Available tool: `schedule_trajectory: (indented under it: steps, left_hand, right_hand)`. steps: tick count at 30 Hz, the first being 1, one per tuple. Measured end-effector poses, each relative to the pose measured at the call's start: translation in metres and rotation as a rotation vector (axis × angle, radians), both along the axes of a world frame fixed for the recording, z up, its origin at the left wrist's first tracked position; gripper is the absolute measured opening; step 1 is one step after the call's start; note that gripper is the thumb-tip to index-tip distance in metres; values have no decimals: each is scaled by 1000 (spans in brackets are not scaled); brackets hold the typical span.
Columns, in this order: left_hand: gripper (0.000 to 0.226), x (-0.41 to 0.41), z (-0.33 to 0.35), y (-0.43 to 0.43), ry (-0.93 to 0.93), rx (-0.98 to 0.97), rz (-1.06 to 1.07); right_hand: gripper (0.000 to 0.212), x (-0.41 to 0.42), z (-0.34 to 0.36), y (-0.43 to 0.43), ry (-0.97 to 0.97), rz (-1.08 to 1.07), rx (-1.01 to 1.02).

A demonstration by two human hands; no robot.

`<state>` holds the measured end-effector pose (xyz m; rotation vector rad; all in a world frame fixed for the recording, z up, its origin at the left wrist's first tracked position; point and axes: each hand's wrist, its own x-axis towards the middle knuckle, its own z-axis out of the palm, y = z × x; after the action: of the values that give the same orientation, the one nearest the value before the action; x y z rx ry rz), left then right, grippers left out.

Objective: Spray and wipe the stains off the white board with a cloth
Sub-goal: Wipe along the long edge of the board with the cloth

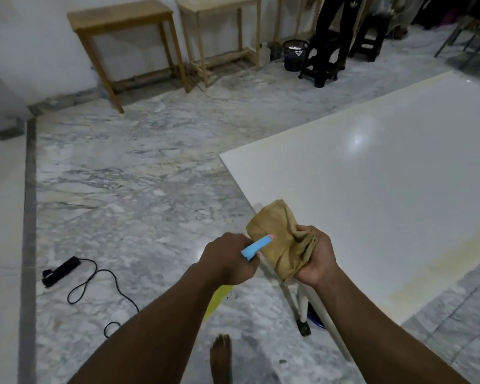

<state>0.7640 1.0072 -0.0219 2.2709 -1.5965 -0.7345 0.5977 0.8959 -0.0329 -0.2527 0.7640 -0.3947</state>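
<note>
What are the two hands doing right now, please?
Left hand: closed around the blue spray bottle.
Right hand: closed on the tan cloth, near the white board's corner.

Two wooden side tables [128, 20] stand against the wall. Right of them sit a black mesh bin [294, 54] and dark stools [320, 60]. A black power strip [61, 270] lies on the marble floor [139, 173], well in front of them.

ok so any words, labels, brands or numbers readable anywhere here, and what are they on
None can be read.
Blue spray nozzle in the left hand: no label shows.
Tan cloth in the right hand: plain.
White board: no writing, only a yellowish stain.
</note>
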Motion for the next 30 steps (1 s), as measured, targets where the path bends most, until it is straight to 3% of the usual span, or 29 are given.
schedule_trajectory:
  steps: [3, 6, 9, 12, 13, 16, 18, 22, 25, 30]
  left_hand:
    - [27, 51, -6, -14, 84, -19, 49]
    - [23, 106, -15, -29, 203, -55, 144]
    - [21, 151, -35, -41, 303, -126, 259]
    - [25, 182, -65, -47, 305, -145, 278]
    - [26, 192, -77, -48, 289, -140, 264]
    - [18, 215, -106, -47, 252, -119, 234]
    - [18, 228, -122, -45, 256, -108, 228]
    - [23, 239, -138, -42, 255, -70, 226]
    - [25, 237, -148, -47, 271, -50, 225]
    - [26, 215, -154, -51, 292, -10, 192]
  right_hand:
    - [41, 52, 1, -28, 162, -8, -40]
    - [29, 112, 0, -71, 531, 20, -288]
    - [39, 183, -8, -122, 893, 110, -785]
    - [31, 254, -37, -169, 997, 217, -1297]
    - [38, 277, -56, -184, 987, 268, -1448]
    - [60, 333, -120, -209, 1115, 769, -1776]
    - [61, 350, -148, -208, 1322, 1008, -1827]
    - [40, 345, -167, -207, 1406, 786, -2073]
    - [83, 348, -171, -212, 1451, 830, -2016]
    - [81, 346, -169, -207, 1425, 928, -2057]
